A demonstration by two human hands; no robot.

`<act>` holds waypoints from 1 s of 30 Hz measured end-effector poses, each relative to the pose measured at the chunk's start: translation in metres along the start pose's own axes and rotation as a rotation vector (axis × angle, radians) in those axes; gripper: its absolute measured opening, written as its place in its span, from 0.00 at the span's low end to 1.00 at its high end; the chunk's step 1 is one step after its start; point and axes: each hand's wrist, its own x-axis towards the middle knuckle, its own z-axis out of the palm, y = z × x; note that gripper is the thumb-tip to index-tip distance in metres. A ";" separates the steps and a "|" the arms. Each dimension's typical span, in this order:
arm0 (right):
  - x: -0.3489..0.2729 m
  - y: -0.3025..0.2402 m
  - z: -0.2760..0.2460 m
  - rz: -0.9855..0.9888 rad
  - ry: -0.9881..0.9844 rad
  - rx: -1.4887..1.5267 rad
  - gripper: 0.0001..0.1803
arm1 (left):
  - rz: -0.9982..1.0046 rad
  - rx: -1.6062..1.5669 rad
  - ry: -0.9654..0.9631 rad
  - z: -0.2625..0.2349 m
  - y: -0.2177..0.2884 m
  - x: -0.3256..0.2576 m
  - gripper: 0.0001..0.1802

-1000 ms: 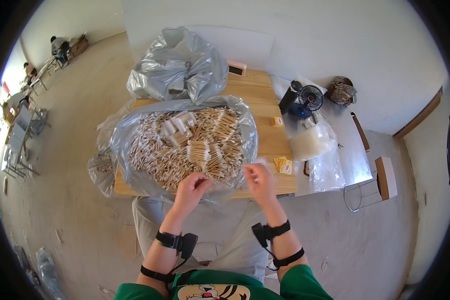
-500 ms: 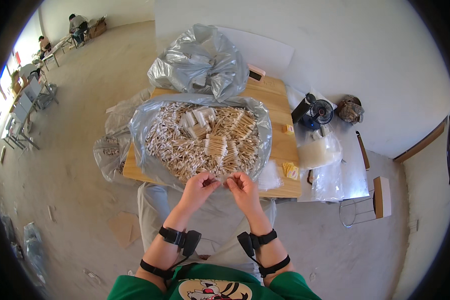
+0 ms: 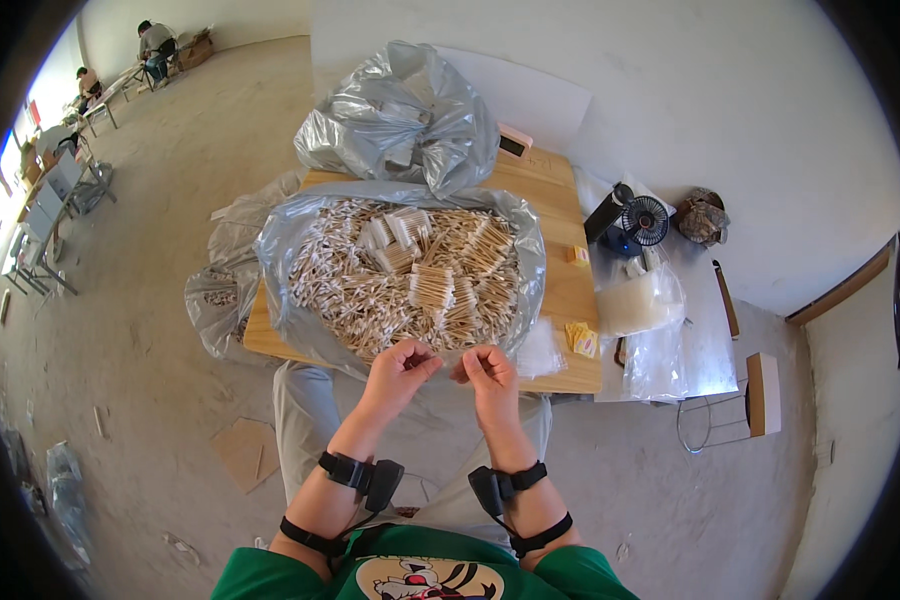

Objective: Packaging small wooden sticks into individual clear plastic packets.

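Two pinched hands at the edge of a heap of cotton swabs

The left hand (image 3: 402, 372) and the right hand (image 3: 490, 378) face each other just in front of the swabs, near but apart. On each, thumb and fingertips are drawn into a narrow pinch; whether a thin film lies between them is too faint to tell. The cotton swabs (image 3: 335, 270) fill an open gray bag (image 3: 278, 300) on the wooden counter (image 3: 560, 215), loose for the most part, with some lined up in bundles on top. They look light and stiff but likely snap if bent; a bundle is best taken around the middle of its sticks, clear of the soft tips. Beside the right hand lie flat clear bags (image 3: 540, 352), probably slippery and clingy, best pinched at an edge, and yellow packets (image 3: 582, 340).
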 end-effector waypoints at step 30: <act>0.000 0.027 -0.012 -0.010 0.220 0.330 0.06 | 0.012 -0.174 0.169 0.032 -0.024 0.001 0.10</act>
